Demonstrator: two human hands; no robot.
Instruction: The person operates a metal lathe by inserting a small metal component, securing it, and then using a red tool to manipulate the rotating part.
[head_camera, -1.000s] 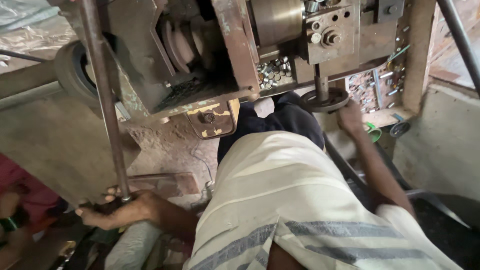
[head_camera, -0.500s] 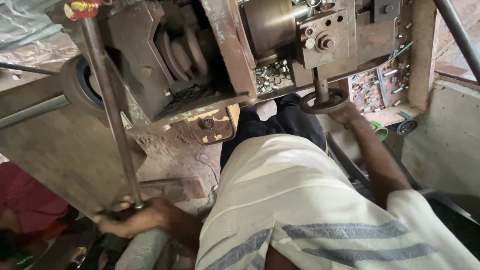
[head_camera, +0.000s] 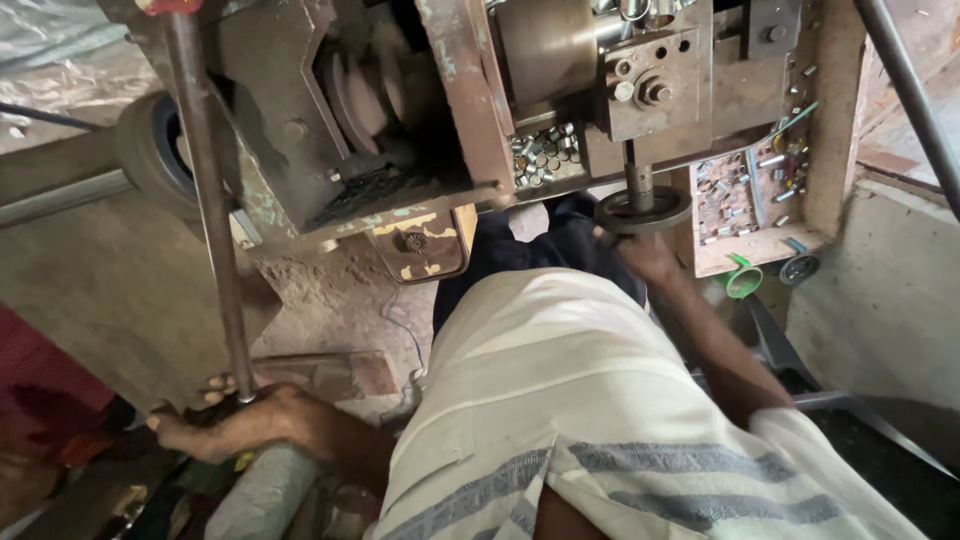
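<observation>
Gripping long rusty lever rod (head_camera: 210, 210), left hand (head_camera: 240, 425); apparently bare steel.

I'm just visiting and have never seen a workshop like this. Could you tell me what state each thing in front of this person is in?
Left hand: wrapped around the bottom of the long lever.
Long lever: upright, slightly tilted.
Right hand: up against the small handwheel.
Small handwheel: lying flat on its vertical shaft.
Tray of small metal pieces: filled.
Green funnel: lying on its side.
</observation>
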